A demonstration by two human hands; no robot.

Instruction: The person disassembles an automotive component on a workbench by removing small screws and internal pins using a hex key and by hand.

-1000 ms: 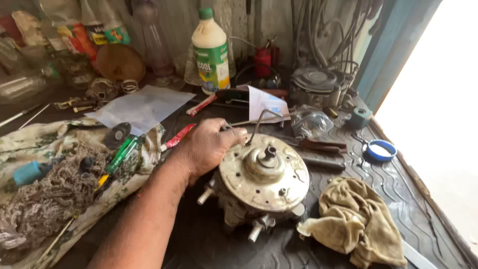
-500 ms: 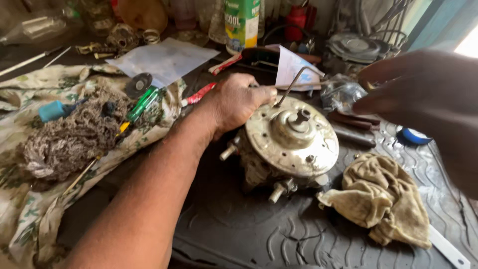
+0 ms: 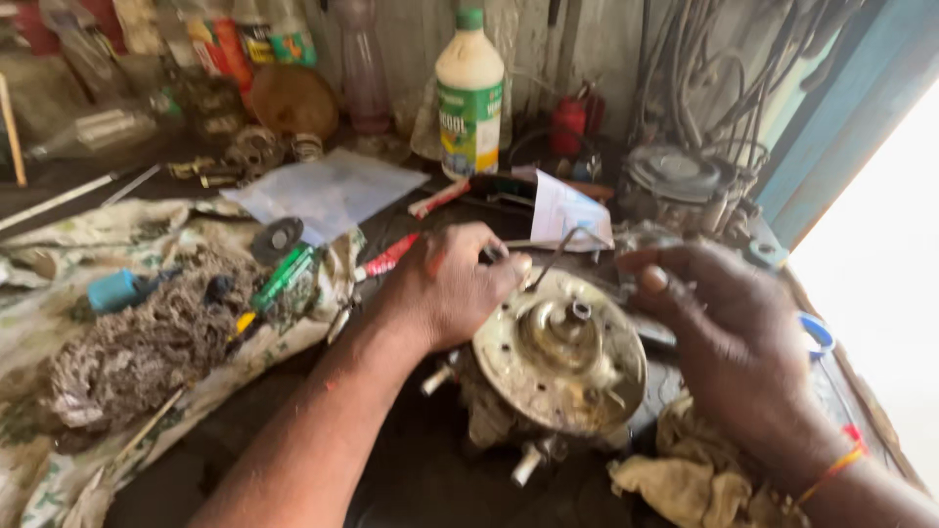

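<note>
- Since the half-second-earlier view, the right hand point(image 3: 743, 342) is sitting lower and sharper at the right of the frame, and the round metal pump housing point(image 3: 559, 357) is showing closer to the centre — the camera seems to be tipping up as well.
- That housing is resting just right of centre on the dark rubber mat point(image 3: 411, 479), its pale flanged face turned upward, with short stubs sticking out low on its body.
- As for progress, the unit is looking largely assembled; nothing loose is lying on its face, so the work is seeming to be at an early or middle stage, with opening or adjusting left.
- Left hand point(image 3: 445, 284) is curling over the housing's upper-left rim, fingers closed against it and bracing it; a bent wire rod point(image 3: 558, 249) is rising just beside the fingertips.
- Right hand is hovering at the housing's right edge, fingers loosely bent and half open — holding nothing I can make out.
- Lower right, a dirty yellowish rag point(image 3: 685, 479) is lying against the housing.
</note>
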